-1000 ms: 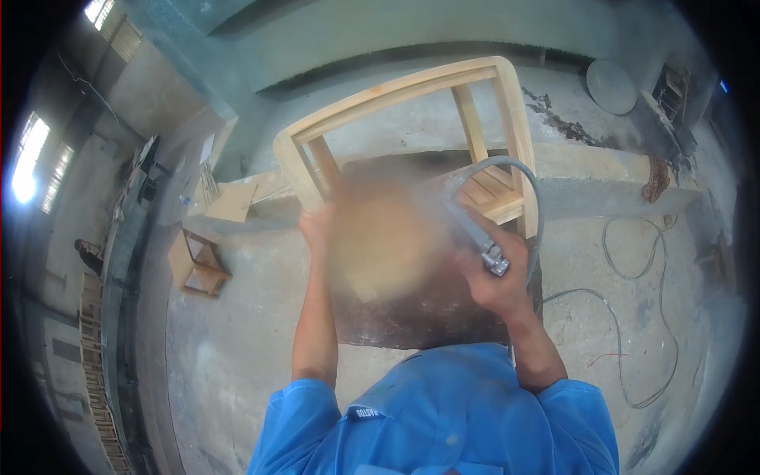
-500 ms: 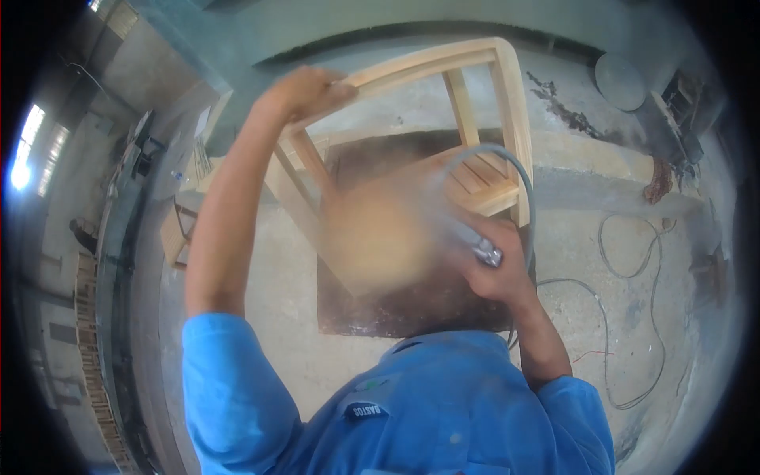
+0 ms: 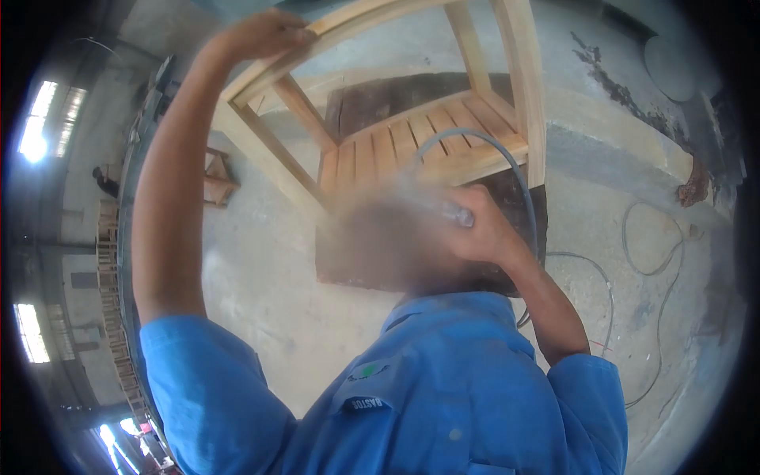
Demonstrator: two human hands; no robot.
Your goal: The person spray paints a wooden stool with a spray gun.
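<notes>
Mostly behind blur, tool (image 3: 459, 213) in right hand (image 3: 484, 236)

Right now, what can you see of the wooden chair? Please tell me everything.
The wooden chair is pale, bare-looking timber: a slatted seat, square posts and rails. It appears tilted over a dark sheet on the concrete floor. The left hand grips its top rail. The right hand holds a blurred tool with a grey hose before the seat; whether it touches is unclear.
</notes>
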